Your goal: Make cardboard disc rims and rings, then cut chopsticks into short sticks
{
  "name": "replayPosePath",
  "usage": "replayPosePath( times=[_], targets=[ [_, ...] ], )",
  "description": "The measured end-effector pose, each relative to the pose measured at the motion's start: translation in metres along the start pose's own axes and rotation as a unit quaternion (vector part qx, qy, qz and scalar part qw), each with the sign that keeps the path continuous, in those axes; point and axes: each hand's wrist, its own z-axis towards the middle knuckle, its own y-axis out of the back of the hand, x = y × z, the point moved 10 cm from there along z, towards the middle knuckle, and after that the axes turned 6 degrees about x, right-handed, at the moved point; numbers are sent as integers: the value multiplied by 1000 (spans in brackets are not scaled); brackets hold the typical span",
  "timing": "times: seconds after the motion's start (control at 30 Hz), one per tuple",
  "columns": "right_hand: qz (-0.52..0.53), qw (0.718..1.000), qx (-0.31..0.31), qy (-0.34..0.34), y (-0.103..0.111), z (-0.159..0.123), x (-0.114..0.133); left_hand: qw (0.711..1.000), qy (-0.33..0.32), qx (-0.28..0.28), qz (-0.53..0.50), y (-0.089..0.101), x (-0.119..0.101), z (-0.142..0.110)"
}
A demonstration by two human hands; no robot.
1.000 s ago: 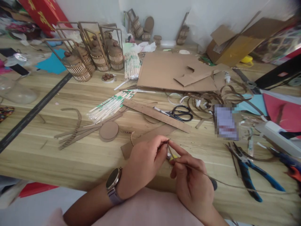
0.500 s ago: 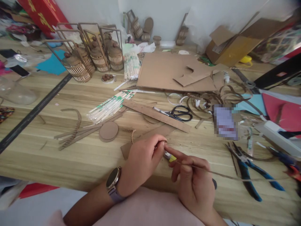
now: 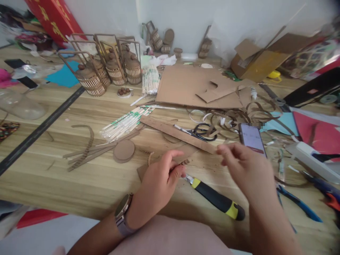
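My left hand (image 3: 159, 180) is closed at the fingertips around a small ridged brown cardboard strip (image 3: 185, 162), mostly hidden by the fingers. Beneath and right of it lies a black and yellow utility knife (image 3: 215, 196), its metal end near my left thumb. My right hand (image 3: 244, 168) is raised over the table with thumb and fingers pinched together. Whatever it may hold is too small to make out. Those fingertips are near the end of a long flat cardboard strip (image 3: 177, 134), and I cannot tell whether they touch it.
Scissors (image 3: 203, 131), a phone (image 3: 252, 138) and blue-handled pliers (image 3: 300, 203) lie to the right. On the left are a cardboard disc (image 3: 124, 151) and wrapped sticks (image 3: 123, 124). Small lidded baskets (image 3: 91, 83), a large cardboard sheet (image 3: 186, 83) and an open box (image 3: 255, 63) stand behind.
My right hand has moved up and right, away from my left hand, uncovering the utility knife. The thin strip trailing from it no longer shows. The left hand stays nearly in place.
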Motion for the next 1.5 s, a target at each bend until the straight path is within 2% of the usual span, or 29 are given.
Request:
replayPosePath(
  times=[0.07, 0.13, 0.17, 0.23, 0.33, 0.4, 0.5, 0.57, 0.67, 0.77, 0.9, 1.07, 1.13, 1.2, 1.23, 1.33, 1.43, 1.5],
  targets=[
    [134, 986, 97, 33, -28, -10, 25, 1000, -9, 8, 4, -3, -3, 0],
    [211, 960, 174, 68, -50, -25, 49, 999, -17, 23, 18, -6, -6, 0],
    [228, 954, 182, 74, -53, -30, 53, 999, -20, 32, 31, -7, -6, 0],
    [232, 960, 148, 53, -48, -34, 42, 996, -26, 51, 73, -7, -8, 0],
    [198, 979, 58, -4, -27, -37, 2, 984, -52, 57, 160, 1, -13, -6],
    [141, 989, 43, 7, -21, -42, -14, 973, -69, 36, 217, 11, -17, -11],
    [24, 988, 102, 111, -36, -58, -12, 946, -62, 13, 319, 18, -10, -19],
    [-43, 976, 127, 173, -49, -74, -8, 916, -32, 31, 399, 12, 6, -21],
    [-94, 968, 115, 203, -60, -90, -9, 872, 24, 78, 482, 2, 35, -19],
    [-125, 961, 100, 224, -63, -94, -9, 857, 32, 114, 502, -4, 51, -14],
    [-183, 950, 76, 240, -56, -81, -21, 867, 8, 114, 484, 4, 56, 2],
    [-288, 940, -9, 182, -29, -48, -47, 860, -29, 70, 505, 16, 54, 23],
    [-297, 936, -45, 184, -22, -41, -42, 856, -46, 68, 511, 10, 48, 23],
    [-260, 939, -52, 220, -25, -38, -28, 849, -88, 84, 515, -5, 36, 16],
    [-227, 943, -41, 239, -30, -36, -21, 836, -141, 107, 520, -20, 26, 8],
    [-142, 951, 44, 273, -57, -27, -4, 813, -231, 154, 512, -50, 11, -11],
    [-97, 947, 131, 278, -85, -15, 4, 806, -240, 160, 517, -57, 15, -13],
    [-81, 942, 147, 290, -95, -7, 9, 808, -216, 151, 526, -52, 23, -4]
  ],
)
